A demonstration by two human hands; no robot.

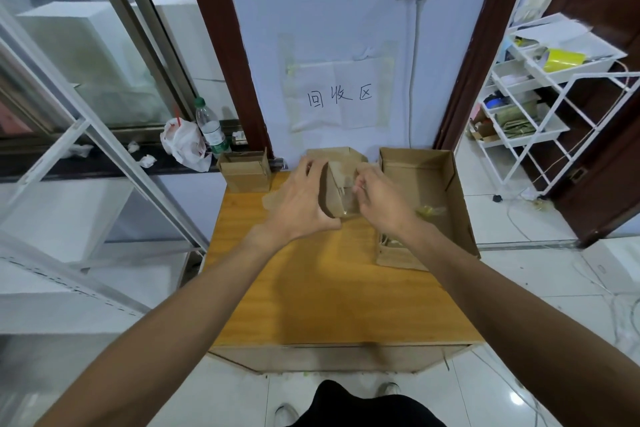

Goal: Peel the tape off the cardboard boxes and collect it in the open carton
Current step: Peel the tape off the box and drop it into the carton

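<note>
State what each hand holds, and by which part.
Left hand grips the cardboard box by its left side; right hand pinches what looks like clear tape on the box's front face.

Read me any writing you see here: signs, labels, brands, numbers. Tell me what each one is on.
"回收区": handwritten on the white paper sheet taped to the wall behind the table.
Green label on the plastic bottle: too small and blurred to read.
Red print on the white plastic bag: too blurred to read.
Held cardboard box: no print visible.
</note>
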